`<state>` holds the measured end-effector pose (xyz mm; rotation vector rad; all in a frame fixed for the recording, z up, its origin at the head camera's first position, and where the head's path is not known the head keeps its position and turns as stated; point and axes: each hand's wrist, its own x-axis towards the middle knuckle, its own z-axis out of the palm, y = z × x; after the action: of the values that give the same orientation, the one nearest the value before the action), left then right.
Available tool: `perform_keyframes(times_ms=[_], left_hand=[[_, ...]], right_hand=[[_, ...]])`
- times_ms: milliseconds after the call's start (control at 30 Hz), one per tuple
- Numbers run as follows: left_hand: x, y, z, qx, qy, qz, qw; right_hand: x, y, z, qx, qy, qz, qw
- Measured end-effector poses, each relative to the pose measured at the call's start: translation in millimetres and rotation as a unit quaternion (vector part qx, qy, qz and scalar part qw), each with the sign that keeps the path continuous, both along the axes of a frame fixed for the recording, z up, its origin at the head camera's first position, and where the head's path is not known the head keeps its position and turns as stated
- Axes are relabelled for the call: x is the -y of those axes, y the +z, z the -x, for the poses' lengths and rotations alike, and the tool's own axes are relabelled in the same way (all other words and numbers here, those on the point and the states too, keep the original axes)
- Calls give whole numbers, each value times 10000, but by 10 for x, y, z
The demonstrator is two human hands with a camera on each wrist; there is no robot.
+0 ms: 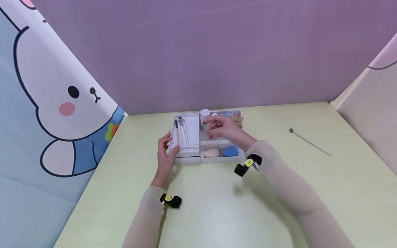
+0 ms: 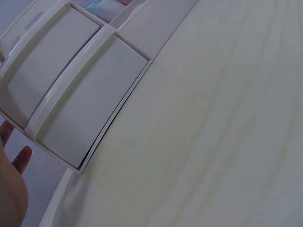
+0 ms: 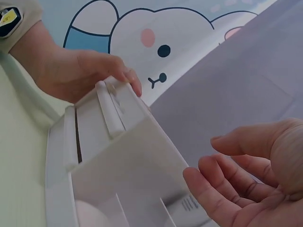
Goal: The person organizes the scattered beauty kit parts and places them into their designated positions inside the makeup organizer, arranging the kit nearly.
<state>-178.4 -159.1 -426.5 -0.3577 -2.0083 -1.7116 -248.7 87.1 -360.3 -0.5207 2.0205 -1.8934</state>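
Note:
A white desktop organizer (image 1: 187,160) stands near the back of the table. My left hand (image 1: 165,154) grips its left front corner, with the thumb at the front and fingers along the side. In its top left tray lie several makeup brushes (image 1: 182,132). Over the right-hand compartments hovers my right hand (image 1: 224,128), its fingers loosely bent and nothing between them, as the right wrist view shows. Its fingertips overlap a white-capped bottle (image 1: 205,115) in the head view. Two drawer fronts (image 2: 94,101) with curved handles fill the left wrist view.
A single makeup brush (image 1: 310,142) lies on the table to the right. The organizer's front compartments hold a pale sponge (image 1: 211,152) and a blue sponge (image 1: 231,151). Tubes (image 1: 237,119) stand at its back right. A purple curtain (image 1: 217,58) rises behind the table.

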Motion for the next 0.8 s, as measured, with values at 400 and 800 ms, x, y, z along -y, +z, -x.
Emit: perform_keyframes(times_ms=[400, 800], left_hand=[[-11, -16, 10, -32, 21, -46, 10000], [-23, -18, 11, -49, 54, -34, 10000]], right_hand=[[-402, -158, -11, -428, -157, -411, 9981], [-774, -281, -99, -162, -327, -568, 9977]])
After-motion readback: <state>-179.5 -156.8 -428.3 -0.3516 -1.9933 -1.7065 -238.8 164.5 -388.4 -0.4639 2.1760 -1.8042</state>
